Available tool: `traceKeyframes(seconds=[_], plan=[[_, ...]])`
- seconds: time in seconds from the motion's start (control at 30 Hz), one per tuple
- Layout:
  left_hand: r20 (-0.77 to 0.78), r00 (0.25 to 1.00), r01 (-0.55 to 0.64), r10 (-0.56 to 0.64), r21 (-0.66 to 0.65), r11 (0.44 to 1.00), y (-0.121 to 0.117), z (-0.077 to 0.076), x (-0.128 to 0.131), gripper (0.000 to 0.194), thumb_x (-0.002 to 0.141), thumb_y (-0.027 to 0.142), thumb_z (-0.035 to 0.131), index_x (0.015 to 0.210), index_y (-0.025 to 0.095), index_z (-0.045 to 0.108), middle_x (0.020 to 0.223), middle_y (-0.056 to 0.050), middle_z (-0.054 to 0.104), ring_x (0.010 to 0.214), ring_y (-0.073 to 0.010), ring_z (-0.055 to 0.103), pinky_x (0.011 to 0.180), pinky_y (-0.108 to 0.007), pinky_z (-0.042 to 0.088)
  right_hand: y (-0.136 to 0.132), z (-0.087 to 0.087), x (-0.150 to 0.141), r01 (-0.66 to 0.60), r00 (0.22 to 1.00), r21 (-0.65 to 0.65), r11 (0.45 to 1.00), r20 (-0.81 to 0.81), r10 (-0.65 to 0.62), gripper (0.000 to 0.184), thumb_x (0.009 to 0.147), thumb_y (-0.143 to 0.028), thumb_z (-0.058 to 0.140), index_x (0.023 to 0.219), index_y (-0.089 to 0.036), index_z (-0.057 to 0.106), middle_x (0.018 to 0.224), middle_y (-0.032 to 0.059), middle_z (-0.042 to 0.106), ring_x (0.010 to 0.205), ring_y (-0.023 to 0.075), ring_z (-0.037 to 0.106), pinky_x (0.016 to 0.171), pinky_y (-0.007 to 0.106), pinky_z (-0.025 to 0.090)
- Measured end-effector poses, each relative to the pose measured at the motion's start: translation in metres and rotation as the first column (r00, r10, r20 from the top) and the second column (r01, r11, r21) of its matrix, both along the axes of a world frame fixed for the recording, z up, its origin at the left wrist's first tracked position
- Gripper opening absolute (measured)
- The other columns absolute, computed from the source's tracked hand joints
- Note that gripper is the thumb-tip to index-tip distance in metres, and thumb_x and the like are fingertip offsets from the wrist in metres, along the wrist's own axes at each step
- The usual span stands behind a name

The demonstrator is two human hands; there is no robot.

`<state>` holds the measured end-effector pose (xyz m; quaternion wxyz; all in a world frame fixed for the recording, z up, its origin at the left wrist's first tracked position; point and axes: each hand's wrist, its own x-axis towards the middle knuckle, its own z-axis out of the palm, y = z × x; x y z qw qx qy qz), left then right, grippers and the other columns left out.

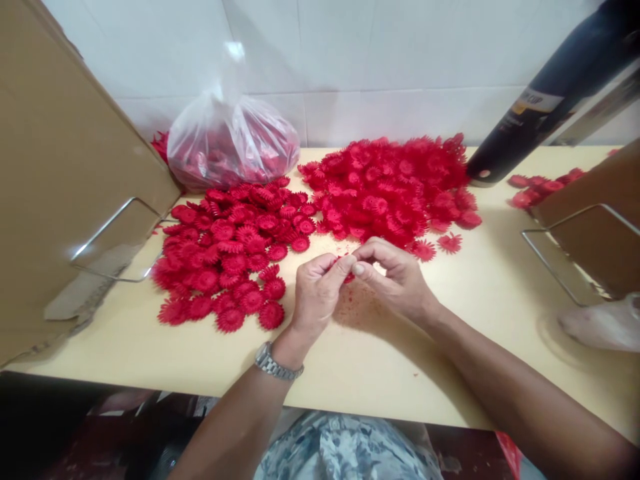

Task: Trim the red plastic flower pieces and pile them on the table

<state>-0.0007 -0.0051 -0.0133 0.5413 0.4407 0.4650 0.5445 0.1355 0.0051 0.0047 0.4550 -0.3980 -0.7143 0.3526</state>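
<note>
Pinching a red flower [349, 275] between thumb and fingers of the left hand [317, 287], forward and right of the bag [233, 143]. Meeting at the same flower with thumb and forefinger of the right hand [395, 273] nearly together; cannot tell whether gripping petals there. Best, by judgement, to keep the left pinch light, work with fingertips only, and turn the flower little by little, so as not to tear or crush it. Better also to stay over the crumbs [350, 308], apart from the near pile [225, 257] in front of the bag and the far pile [385, 190] right of it. Reads "CUP" on the label [537, 101] of the bottle [555, 87], well right of the bag. Cannot make out the smaller print below.
</note>
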Motion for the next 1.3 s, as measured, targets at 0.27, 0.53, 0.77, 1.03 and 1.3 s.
traceKeyframes(seconds=[0.27, 0.53, 0.77, 1.03, 1.3], plan=[[0.036, 0.983, 0.181, -0.180, -0.004, 0.984, 0.001, 0.004, -0.002, 0.031, 0.077, 0.042, 0.060, 0.061, 0.016, 0.052, 0.045, 0.005, 0.045, 0.038, -0.0045, 0.040, 0.038, -0.018, 0.029, 0.002, 0.004, 0.004, -0.072, 0.994, -0.219, 0.973, -0.091, 0.053, 0.017, 0.081, -0.032, 0.057, 0.072, -0.018, 0.054, 0.066, 0.0005, 0.058, 0.061, 0.0127, 0.054, 0.058, 0.027, 0.043], [0.112, 0.984, 0.144, -0.135, -0.078, 0.986, 0.002, 0.010, -0.003, 0.019, 0.070, 0.027, 0.062, 0.060, 0.016, 0.050, 0.051, 0.003, 0.056, 0.035, -0.0054, 0.047, 0.036, -0.017, 0.034, 0.020, -0.003, 0.020, 0.373, 0.911, -0.074, 0.925, -0.159, -0.380, 0.012, 0.081, -0.023, 0.049, 0.069, -0.020, 0.047, 0.057, -0.0048, 0.043, 0.048, 0.0080, 0.037, 0.045, 0.022, 0.031], [0.101, 0.992, 0.094, -0.082, -0.120, 0.988, 0.009, 0.012, 0.002, 0.009, 0.066, 0.020, 0.063, 0.070, 0.014, 0.059, 0.051, 0.005, 0.055, 0.035, -0.0046, 0.046, 0.036, -0.017, 0.034, 0.046, 0.002, 0.074, 0.583, 0.618, 0.516, 0.628, 0.220, -0.755, 0.009, 0.079, -0.018, 0.050, 0.075, -0.019, 0.058, 0.073, 0.0038, 0.057, 0.069, 0.0171, 0.053, 0.063, 0.030, 0.043], [0.060, 0.991, 0.128, -0.123, -0.099, 0.987, 0.015, 0.024, 0.009, 0.007, 0.066, 0.014, 0.058, 0.068, 0.015, 0.051, 0.052, 0.005, 0.054, 0.037, -0.0057, 0.049, 0.036, -0.017, 0.037, 0.035, 0.014, 0.058, 0.470, 0.782, 0.476, 0.743, 0.167, -0.601, 0.014, 0.081, -0.022, 0.052, 0.088, -0.017, 0.064, 0.085, 0.0086, 0.061, 0.081, 0.0213, 0.057, 0.073, 0.037, 0.047], [0.024, 0.978, 0.209, -0.208, -0.042, 0.977, 0.012, 0.022, 0.022, 0.022, 0.070, 0.011, 0.051, 0.085, 0.022, 0.040, 0.055, 0.009, 0.053, 0.039, -0.0080, 0.052, 0.039, -0.018, 0.042, 0.012, 0.013, 0.017, 0.133, 0.990, -0.111, 0.985, 0.062, -0.127, 0.020, 0.083, -0.032, 0.051, 0.069, -0.018, 0.053, 0.058, -0.0014, 0.054, 0.053, 0.0118, 0.052, 0.050, 0.024, 0.042]])
